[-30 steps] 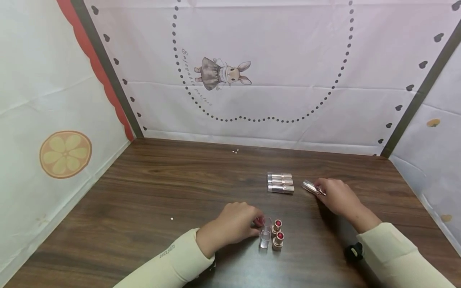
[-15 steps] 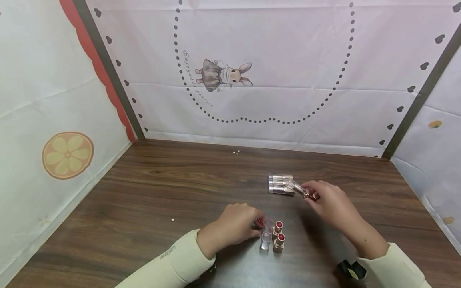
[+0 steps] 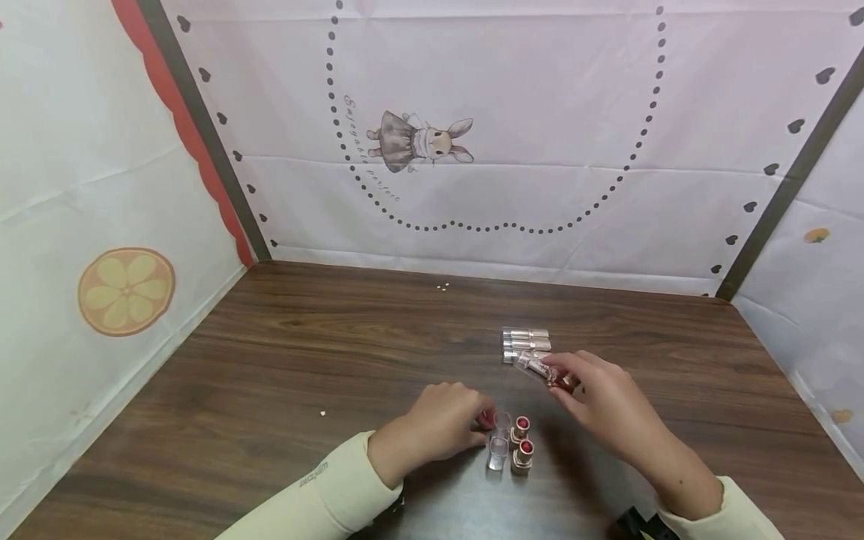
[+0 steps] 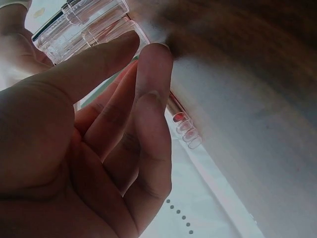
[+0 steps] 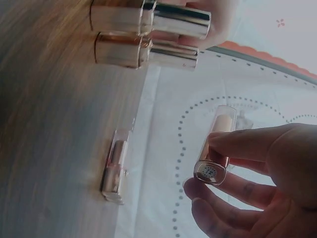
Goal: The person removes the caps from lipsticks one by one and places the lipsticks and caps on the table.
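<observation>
My right hand (image 3: pixel 601 390) grips a capped lipstick (image 3: pixel 535 366) between thumb and fingers, just off the near side of three capped lipsticks (image 3: pixel 526 335) lying in a row. In the right wrist view the held lipstick (image 5: pixel 223 124) is tilted, its labelled base towards the camera. My left hand (image 3: pixel 439 420) rests by two clear lipstick caps (image 3: pixel 498 454) standing on the table. Its fingers are loosely bent, and in the left wrist view no item shows between thumb and fingertips; whether they touch a cap is unclear. Right of the caps, two uncapped lipsticks (image 3: pixel 522 457) stand upright, red tips up.
The brown wooden table (image 3: pixel 304 337) is bounded by white cloth walls (image 3: pixel 540 112) at the back and sides. Small white bits (image 3: pixel 442 286) lie near the back edge, and another white speck (image 3: pixel 322 413) lies left of my left hand. A dark wrist device (image 3: pixel 644 523) sits under my right sleeve.
My right hand has lifted the lipstick from right of the row and carried it left and nearer, to the row's front edge. My left hand has stayed by the caps.
</observation>
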`<state>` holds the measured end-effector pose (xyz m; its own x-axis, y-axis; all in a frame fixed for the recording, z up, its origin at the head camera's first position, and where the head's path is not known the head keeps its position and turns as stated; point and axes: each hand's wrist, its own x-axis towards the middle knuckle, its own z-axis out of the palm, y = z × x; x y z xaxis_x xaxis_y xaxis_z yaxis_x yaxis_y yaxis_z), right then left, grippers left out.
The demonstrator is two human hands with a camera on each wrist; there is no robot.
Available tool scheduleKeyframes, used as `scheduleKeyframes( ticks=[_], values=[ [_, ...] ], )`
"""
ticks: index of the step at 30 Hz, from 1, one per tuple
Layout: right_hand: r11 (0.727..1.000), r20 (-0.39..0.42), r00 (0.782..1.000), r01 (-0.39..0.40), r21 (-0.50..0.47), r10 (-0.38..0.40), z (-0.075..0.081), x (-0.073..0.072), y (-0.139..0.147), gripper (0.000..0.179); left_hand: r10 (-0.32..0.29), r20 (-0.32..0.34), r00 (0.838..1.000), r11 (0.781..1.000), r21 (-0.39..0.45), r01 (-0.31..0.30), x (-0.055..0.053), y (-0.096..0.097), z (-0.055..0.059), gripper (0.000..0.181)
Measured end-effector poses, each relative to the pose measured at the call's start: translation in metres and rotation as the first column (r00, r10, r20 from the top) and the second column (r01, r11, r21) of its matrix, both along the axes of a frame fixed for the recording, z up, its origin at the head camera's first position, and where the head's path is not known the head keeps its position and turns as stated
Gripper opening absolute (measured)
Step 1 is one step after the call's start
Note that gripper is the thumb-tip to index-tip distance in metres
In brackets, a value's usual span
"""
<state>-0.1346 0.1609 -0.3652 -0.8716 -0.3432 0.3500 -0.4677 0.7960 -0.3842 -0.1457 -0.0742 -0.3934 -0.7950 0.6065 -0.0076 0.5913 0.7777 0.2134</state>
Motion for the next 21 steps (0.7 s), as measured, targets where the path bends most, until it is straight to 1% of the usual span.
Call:
scheduleKeyframes(
  ticks=[3, 6, 9, 10, 13, 15, 17, 18, 19, 21],
  values=[
    [1.0, -0.008, 1.0, -0.007, -0.006, 0.007, 0.001, 0.003, -0.001, 0.038, -0.003, -0.004, 1.0, 1.0, -0.004, 0.003, 0.0, 0.0, 0.001, 0.015],
    [1.0, -0.027, 1.0, -0.016, -0.008, 0.016, 0.001, 0.005, -0.002, 0.039, -0.004, 0.006, 1.0, 1.0, -0.003, 0.005, 0.0, 0.001, 0.002, 0.018],
    [1.0, -0.05, 0.998, -0.026, -0.008, 0.025, 0.002, 0.006, -0.003, 0.039, 0.003, -0.013, 1.0, 1.0, 0.004, -0.003, 0.001, 0.0, 0.007, 0.022],
    [1.0, -0.054, 0.998, -0.03, -0.008, 0.03, 0.003, 0.007, -0.003, 0.039, 0.009, -0.028, 1.0, 1.0, 0.016, -0.009, 0.001, -0.001, 0.009, 0.023],
    [0.999, -0.064, 0.997, -0.045, -0.009, 0.044, 0.004, 0.009, -0.006, 0.04, 0.049, -0.12, 0.992, 0.997, 0.063, -0.041, 0.003, -0.002, 0.017, 0.025],
    [0.998, -0.076, 0.996, -0.056, -0.012, 0.055, 0.004, 0.011, -0.007, 0.041, 0.086, -0.185, 0.979, 0.992, 0.11, -0.066, 0.005, -0.003, 0.023, 0.029],
    [0.998, -0.095, 0.993, -0.067, -0.014, 0.065, 0.005, 0.014, -0.009, 0.042, 0.121, -0.246, 0.962, 0.985, 0.146, -0.087, 0.007, -0.004, 0.03, 0.035],
    [0.997, -0.108, 0.992, -0.073, -0.016, 0.071, 0.005, 0.015, -0.009, 0.043, 0.133, -0.263, 0.956, 0.983, 0.162, -0.092, 0.009, -0.004, 0.033, 0.038],
    [0.996, -0.124, 0.989, -0.082, -0.02, 0.079, 0.005, 0.016, -0.01, 0.043, 0.138, -0.283, 0.949, 0.981, 0.173, -0.091, 0.01, -0.004, 0.036, 0.041],
    [0.995, -0.151, 0.984, -0.099, -0.031, 0.093, 0.006, 0.018, -0.012, 0.044, 0.131, -0.306, 0.943, 0.979, 0.189, -0.074, 0.015, -0.004, 0.04, 0.045]
  ],
)
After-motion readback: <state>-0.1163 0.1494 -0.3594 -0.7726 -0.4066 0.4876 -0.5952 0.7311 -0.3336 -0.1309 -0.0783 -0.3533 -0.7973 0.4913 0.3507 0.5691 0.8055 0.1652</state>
